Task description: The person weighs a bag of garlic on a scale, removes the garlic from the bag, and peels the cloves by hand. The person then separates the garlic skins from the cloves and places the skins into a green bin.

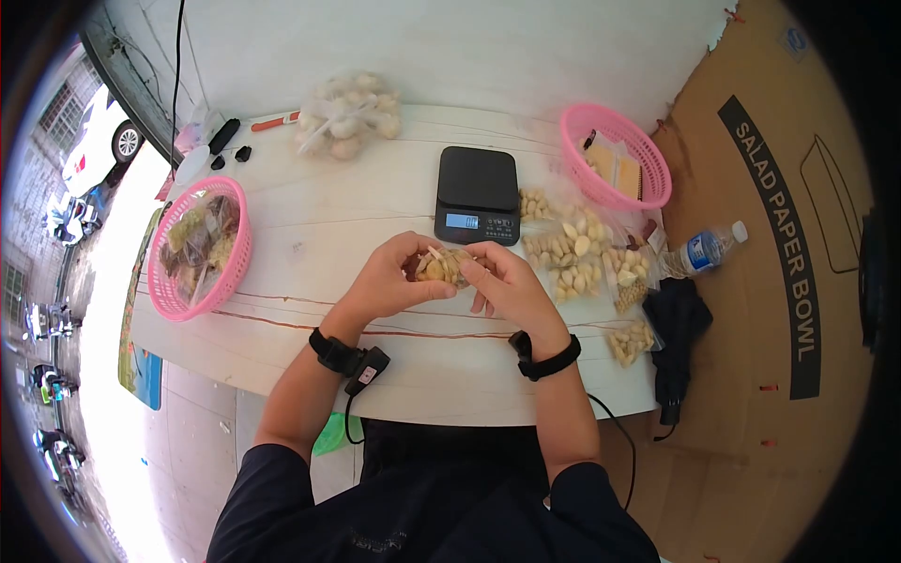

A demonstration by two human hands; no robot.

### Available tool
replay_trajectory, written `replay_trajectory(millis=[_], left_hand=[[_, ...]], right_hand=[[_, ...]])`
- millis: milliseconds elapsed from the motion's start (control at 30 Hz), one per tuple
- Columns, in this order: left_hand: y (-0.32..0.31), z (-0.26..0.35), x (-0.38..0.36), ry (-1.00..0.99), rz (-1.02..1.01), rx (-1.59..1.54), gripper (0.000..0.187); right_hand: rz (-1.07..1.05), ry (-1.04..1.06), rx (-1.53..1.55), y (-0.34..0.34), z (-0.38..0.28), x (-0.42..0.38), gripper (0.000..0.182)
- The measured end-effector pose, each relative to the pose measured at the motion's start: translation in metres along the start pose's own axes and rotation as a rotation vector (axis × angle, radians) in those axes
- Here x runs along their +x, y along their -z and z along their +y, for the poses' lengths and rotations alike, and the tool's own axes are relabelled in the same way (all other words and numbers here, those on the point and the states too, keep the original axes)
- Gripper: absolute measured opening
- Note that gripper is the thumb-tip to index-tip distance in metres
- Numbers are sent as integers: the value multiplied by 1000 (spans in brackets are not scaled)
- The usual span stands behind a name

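A small clear bag of mixed dried food is between my two hands, above the white table. My left hand wraps round its left side, where dark red pieces show. The fingers of my right hand pinch its right side. Just beyond my hands lies a black kitchen scale with a lit display and nothing on its plate. Bags of pale cloves lie to the right of the scale.
A pink basket of filled bags stands left, another pink basket back right. Also there: a bag of whitish bulbs, a red-handled tool, a water bottle, a black folded umbrella, and a large cardboard box.
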State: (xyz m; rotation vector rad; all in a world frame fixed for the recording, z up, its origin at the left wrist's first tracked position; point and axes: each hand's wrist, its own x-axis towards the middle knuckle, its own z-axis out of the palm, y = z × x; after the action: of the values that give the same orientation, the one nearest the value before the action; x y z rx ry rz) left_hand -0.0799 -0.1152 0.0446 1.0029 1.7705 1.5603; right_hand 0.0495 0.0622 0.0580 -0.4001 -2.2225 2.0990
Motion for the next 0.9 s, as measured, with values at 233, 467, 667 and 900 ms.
replay_trajectory(millis=[233, 467, 667, 900], left_hand=[[-2, -16, 4, -41, -73, -121, 59], [0, -26, 7, 38, -159, -326, 56], [-6, -21, 5, 134, -149, -362, 57], [-1, -16, 5, 284, -313, -540, 52]], right_hand=[[39, 19, 16, 1, 2, -4, 34], [60, 40, 36, 1, 1, -5, 29], [-17, 98, 30, -6, -5, -5, 24], [9, 188, -131, -16, -7, 6, 22]])
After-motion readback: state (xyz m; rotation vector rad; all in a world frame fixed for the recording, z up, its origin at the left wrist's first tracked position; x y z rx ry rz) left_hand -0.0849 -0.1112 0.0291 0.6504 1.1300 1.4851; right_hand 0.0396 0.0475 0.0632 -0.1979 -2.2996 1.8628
